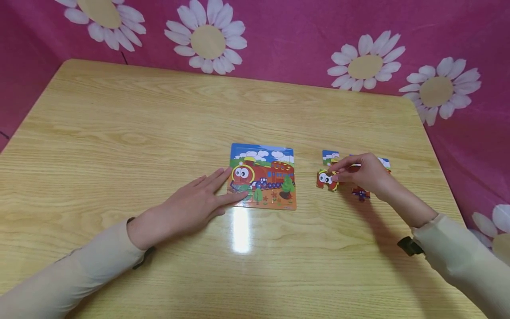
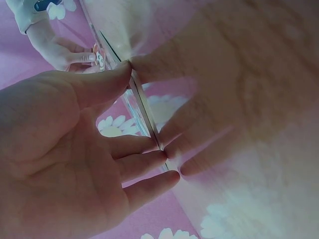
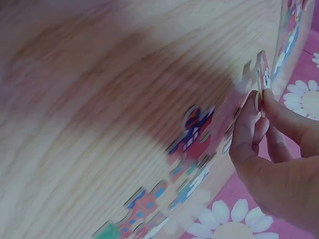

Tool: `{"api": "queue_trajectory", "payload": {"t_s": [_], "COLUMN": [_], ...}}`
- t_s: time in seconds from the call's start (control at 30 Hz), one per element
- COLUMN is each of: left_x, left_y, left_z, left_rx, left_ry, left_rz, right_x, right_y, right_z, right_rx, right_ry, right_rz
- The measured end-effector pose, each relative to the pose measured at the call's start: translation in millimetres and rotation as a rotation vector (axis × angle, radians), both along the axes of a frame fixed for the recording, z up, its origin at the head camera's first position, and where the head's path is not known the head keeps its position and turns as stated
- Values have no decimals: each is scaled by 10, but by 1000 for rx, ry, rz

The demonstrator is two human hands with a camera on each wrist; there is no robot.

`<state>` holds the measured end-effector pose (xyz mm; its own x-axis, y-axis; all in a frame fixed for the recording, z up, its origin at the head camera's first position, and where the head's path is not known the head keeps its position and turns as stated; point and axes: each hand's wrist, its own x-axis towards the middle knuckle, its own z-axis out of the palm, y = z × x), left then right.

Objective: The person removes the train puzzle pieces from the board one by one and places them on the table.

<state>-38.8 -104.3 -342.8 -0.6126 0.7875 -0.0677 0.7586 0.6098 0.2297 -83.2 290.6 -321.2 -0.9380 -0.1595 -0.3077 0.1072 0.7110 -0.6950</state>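
Observation:
A train picture board (image 1: 275,177) lies flat on the table, showing a red engine with big eyes. Fingers of my left hand (image 1: 191,201) are straight and rest on its left edge and lower left corner; in the left wrist view the left hand (image 2: 84,149) touches the board's side. To the right, my right hand (image 1: 366,173) pinches a jigsaw piece (image 1: 326,179) printed with the engine's two eyes, between thumb and fingers. The right wrist view shows that piece (image 3: 264,74) held tilted above the tabletop. Other jigsaw pieces (image 1: 361,194) lie beneath and around the right hand, partly hidden.
Joined or touching train pieces (image 3: 142,209) lie on the wooden table (image 1: 159,119). A pink cloth with white daisies (image 1: 279,35) hangs beyond the table's far and right edges. Light glares off the table in front of the board.

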Motion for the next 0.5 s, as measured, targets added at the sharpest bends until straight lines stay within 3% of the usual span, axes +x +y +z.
{"api": "queue_trajectory", "payload": {"t_s": [0.33, 0.5], "left_x": [-6, -8], "left_y": [-6, 2], "left_z": [-2, 0], "left_rx": [0, 5], "left_ry": [11, 7], "left_rz": [-15, -11], "right_x": [48, 58], "right_y": [121, 132], "right_z": [-98, -124], "right_rx": [129, 131], "right_ry": [175, 221], "right_rz": [77, 87]}}
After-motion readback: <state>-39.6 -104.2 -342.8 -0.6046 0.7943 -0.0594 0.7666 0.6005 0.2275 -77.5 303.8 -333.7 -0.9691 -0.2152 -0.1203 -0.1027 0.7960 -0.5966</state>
